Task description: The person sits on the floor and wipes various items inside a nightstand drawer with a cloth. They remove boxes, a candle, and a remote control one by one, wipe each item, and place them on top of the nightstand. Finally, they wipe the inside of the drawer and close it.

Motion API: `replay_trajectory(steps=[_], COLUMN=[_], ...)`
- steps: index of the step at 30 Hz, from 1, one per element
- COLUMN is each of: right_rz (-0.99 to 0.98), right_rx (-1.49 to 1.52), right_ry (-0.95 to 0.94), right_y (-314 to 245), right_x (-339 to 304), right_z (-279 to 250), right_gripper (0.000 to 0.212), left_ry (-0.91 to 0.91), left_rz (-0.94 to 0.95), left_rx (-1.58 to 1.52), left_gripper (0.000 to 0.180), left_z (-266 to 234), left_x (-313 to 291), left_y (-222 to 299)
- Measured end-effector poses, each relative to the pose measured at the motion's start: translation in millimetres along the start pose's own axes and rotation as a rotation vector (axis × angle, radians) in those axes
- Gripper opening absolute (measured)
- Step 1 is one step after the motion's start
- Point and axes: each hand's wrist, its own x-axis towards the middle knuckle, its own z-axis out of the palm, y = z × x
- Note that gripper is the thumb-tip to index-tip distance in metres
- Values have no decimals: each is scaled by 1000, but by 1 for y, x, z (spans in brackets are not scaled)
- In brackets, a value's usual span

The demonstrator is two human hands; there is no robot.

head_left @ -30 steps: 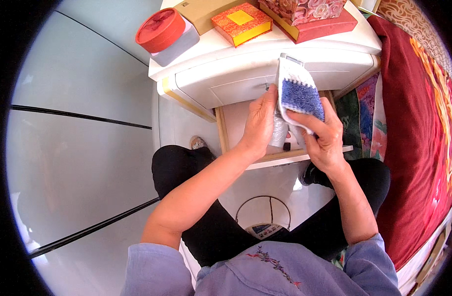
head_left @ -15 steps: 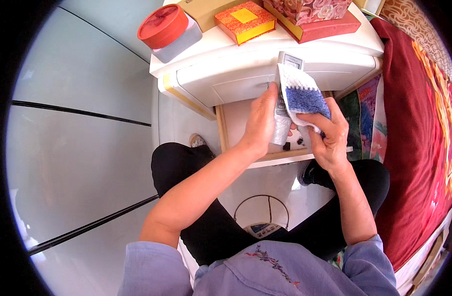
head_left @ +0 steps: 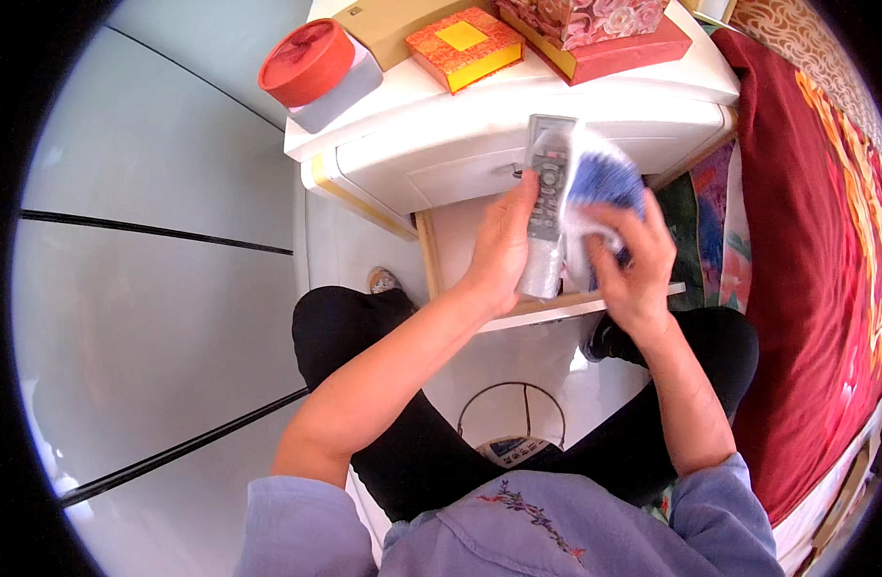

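My left hand (head_left: 500, 245) grips a long grey remote control (head_left: 547, 183) upright, its buttons facing me, in front of a white bedside cabinet (head_left: 479, 154). My right hand (head_left: 630, 260) holds a blue and white cloth (head_left: 603, 183) against the remote's right side. Both hands hover above an open wooden drawer (head_left: 556, 308) of the cabinet. The lower end of the remote is hidden behind my left palm.
On the cabinet top sit a red round box (head_left: 306, 62), an orange square box (head_left: 465, 43), a tan box and a floral red box (head_left: 595, 29). A red bedspread (head_left: 816, 240) runs along the right. My black-trousered legs and a round wire object (head_left: 510, 423) lie below.
The cloth that covered the remote has slid off to the right, so the grey remote now shows. Both hands have shifted slightly upward.
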Motion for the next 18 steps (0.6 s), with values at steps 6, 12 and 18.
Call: replay_trajectory(steps=[6, 12, 18], right_rz=[285, 153, 205], right_rx=[247, 181, 259], right_ry=[198, -13, -155], right_y=[13, -11, -22], right_x=[11, -11, -25], right_z=[0, 9, 15], right_gripper=[23, 18, 10], left_ry=[-83, 17, 10], left_rz=[-96, 45, 99], left_rx=[-26, -96, -68], left_gripper=[48, 47, 44], left_z=[8, 4, 1], left_x=[-6, 2, -1], left_y=[-11, -3, 11])
